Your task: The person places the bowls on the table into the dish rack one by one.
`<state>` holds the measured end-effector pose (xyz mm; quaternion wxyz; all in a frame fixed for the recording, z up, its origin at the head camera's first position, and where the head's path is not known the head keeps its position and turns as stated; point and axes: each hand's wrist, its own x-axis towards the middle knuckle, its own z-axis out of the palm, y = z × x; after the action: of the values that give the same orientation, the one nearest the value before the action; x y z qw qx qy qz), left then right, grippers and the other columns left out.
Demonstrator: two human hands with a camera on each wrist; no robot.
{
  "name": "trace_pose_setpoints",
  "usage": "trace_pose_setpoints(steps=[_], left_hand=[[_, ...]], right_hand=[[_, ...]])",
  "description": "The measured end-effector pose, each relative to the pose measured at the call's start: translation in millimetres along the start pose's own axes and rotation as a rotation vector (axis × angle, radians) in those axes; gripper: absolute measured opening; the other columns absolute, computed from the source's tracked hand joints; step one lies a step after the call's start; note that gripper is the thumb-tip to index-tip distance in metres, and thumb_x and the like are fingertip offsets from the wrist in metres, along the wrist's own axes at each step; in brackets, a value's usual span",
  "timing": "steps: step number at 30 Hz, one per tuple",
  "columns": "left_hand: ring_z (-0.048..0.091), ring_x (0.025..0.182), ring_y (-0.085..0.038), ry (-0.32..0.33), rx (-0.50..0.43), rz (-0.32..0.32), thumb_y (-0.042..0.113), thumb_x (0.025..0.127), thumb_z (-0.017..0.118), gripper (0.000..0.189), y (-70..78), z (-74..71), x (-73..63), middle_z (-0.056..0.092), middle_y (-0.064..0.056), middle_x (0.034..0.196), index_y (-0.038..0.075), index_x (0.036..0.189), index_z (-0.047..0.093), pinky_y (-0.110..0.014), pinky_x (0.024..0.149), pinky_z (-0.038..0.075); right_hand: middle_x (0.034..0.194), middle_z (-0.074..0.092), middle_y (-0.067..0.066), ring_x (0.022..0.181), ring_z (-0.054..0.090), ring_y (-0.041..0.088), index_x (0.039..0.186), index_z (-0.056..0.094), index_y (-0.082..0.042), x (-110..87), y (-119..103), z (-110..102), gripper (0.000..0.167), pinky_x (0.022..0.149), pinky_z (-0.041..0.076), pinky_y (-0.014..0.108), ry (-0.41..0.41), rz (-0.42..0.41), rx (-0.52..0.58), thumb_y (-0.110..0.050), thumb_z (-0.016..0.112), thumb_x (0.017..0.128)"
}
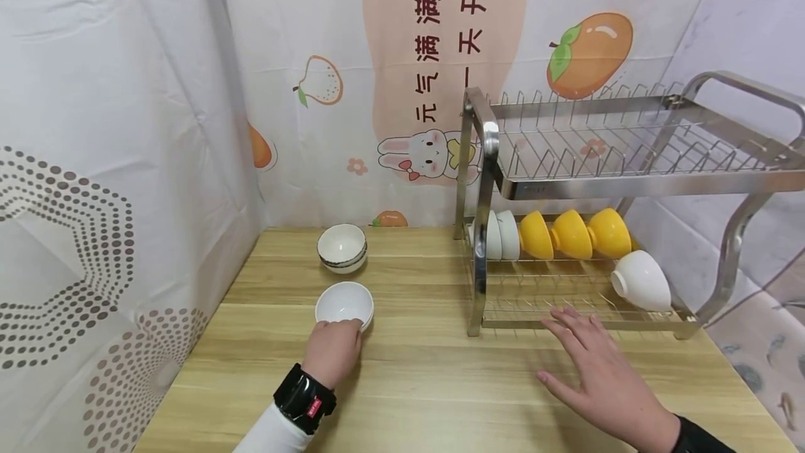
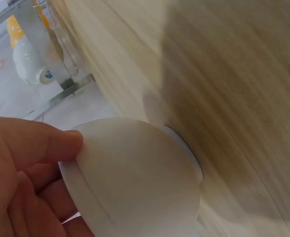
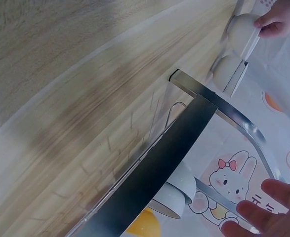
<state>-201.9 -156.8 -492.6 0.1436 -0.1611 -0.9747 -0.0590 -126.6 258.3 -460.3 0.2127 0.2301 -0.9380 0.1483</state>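
The bowl (image 1: 344, 301) is white and upright, at the left part of the table (image 1: 428, 383), nearer the person than the stack (image 1: 342, 245) of dark-rimmed white bowls. The left hand (image 1: 333, 353) pinches its near rim between thumb and fingers, and the left wrist view shows the thumb against the outer wall. Whether the foot touches the wood, I cannot tell.

The right hand (image 1: 594, 376) is spread, thumb well apart from the fingers, palm side toward the table. It is in front of the rack (image 1: 666, 187); in the head view its fingertips overlap the rack's front edge, and I cannot tell if they touch it.

The rack is metal and has 2 levels. On the lower level, pale bowls (image 1: 510, 236) stand on their sides at the left, then 3 yellow bowls (image 1: 571, 234) in the same row. A white cup-shaped bowl (image 1: 643, 282) lies tilted at the front right corner.

A black band (image 1: 305, 399) circles the left wrist above a white sleeve (image 1: 273, 432). Behind the table hangs a printed cloth (image 1: 302, 180) with a rabbit (image 1: 430, 152), fruit and lettering.
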Motion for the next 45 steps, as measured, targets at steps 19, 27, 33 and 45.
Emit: trace_pose_setpoints(steps=[19, 27, 33, 45], left_hand=[[0.067, 0.068, -0.022, 0.032, -0.066, -0.017, 0.015, 0.088, 0.07, 0.005, 0.7, -6.3, 1.7, 0.071, -0.001, 0.074, 0.012, 0.084, 0.07, -0.038, 0.062, 0.045], [0.065, 0.065, -0.025, 0.138, -0.079, -0.002, 0.013, 0.087, 0.072, 0.013, 4.7, -17.2, 3.0, 0.068, -0.001, 0.071, 0.016, 0.078, 0.063, -0.038, 0.065, 0.044], [0.064, 0.069, -0.019, 0.229, -0.107, 0.096, 0.01, 0.085, 0.071, 0.015, 19.8, -35.6, 2.1, 0.067, 0.005, 0.075, 0.018, 0.077, 0.061, -0.038, 0.069, 0.045], [0.059, 0.082, -0.007, 0.147, -0.082, 0.673, 0.019, 0.093, 0.063, 0.007, 79.7, -60.2, -9.6, 0.066, 0.016, 0.09, 0.025, 0.092, 0.067, -0.027, 0.08, 0.045]], right_hand=[[0.139, 0.051, 0.017, 0.129, 0.042, 0.039, 0.136, 0.054, -0.006, -2.1, -0.3, 1.0, 0.071, 0.122, 0.002, 0.041, -0.024, 0.028, 0.003, -0.038, 0.081, 0.079], [0.138, 0.051, 0.017, 0.129, 0.042, 0.039, 0.136, 0.054, -0.006, -2.6, 0.6, 1.2, 0.071, 0.122, 0.0, 0.037, -0.014, 0.022, 0.008, -0.04, 0.081, 0.08], [0.138, 0.052, 0.014, 0.128, 0.044, 0.036, 0.136, 0.055, -0.007, -1.0, -2.9, -1.8, 0.072, 0.122, 0.003, 0.033, -0.012, 0.011, 0.012, -0.039, 0.082, 0.078], [0.14, 0.054, 0.007, 0.13, 0.047, 0.026, 0.139, 0.056, -0.01, 14.3, -34.6, -13.1, 0.057, 0.118, 0.016, 0.021, 0.054, -0.315, 0.077, -0.044, 0.061, 0.094]])
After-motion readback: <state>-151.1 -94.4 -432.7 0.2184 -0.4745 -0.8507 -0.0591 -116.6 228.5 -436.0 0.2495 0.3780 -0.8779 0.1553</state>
